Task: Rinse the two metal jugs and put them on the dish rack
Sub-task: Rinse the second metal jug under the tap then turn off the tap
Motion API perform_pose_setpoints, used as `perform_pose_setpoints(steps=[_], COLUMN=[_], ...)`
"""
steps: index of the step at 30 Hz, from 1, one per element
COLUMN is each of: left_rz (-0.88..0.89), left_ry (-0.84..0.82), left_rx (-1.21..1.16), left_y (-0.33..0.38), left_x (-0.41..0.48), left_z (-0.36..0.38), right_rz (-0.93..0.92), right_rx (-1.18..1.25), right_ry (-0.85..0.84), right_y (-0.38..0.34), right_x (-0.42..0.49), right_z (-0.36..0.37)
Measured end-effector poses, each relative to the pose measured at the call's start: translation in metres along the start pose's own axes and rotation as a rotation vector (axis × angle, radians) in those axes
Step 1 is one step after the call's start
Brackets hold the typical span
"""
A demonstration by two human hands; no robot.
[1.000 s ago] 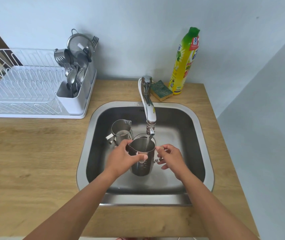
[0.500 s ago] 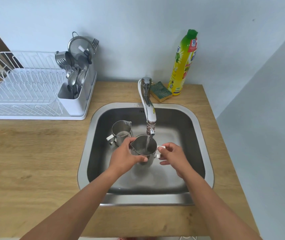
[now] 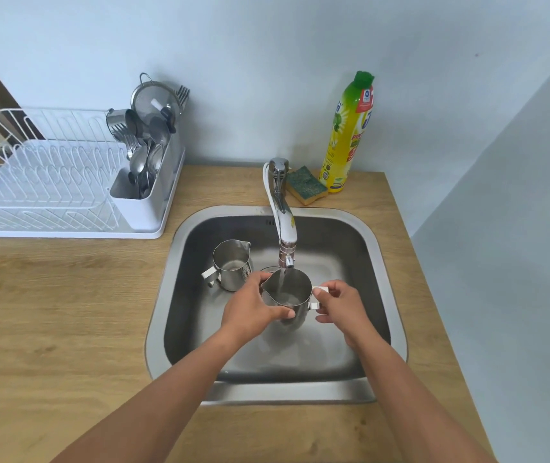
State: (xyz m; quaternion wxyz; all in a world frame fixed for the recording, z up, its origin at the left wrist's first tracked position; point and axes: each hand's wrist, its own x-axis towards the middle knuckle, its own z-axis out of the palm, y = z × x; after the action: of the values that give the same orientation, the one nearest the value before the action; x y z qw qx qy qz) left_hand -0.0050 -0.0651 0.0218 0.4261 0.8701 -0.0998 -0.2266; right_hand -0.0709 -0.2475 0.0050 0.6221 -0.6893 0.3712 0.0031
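Rinsing the first jug (image 3: 287, 297) under the tap (image 3: 283, 225).
The left hand (image 3: 250, 312) is gripping its body and the right hand (image 3: 342, 304) its handle; next, emptying it and transferring it to the dish rack (image 3: 50, 182). The second jug (image 3: 232, 264) is waiting in the sink (image 3: 380, 262).

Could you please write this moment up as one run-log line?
phase: rinsing first jug | left hand: grips held jug body | right hand: on its handle | tap: running into it | second jug: in sink | dish rack: no jugs
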Motion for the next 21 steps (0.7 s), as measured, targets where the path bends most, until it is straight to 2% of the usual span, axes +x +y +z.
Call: perform_pose_setpoints(steps=[14, 21], left_rz=[0.022, 0.002], left_ry=[-0.043, -0.078], left_rx=[0.048, -0.070], left_y=[0.001, -0.006], left_x=[0.006, 0.011], left_z=[-0.006, -0.008], right_rz=[0.033, -0.011], right_rx=[0.034, -0.045], right_ry=[-0.039, -0.055], right_y=[-0.001, -0.006], right_x=[-0.004, -0.005], right_z=[-0.007, -0.008])
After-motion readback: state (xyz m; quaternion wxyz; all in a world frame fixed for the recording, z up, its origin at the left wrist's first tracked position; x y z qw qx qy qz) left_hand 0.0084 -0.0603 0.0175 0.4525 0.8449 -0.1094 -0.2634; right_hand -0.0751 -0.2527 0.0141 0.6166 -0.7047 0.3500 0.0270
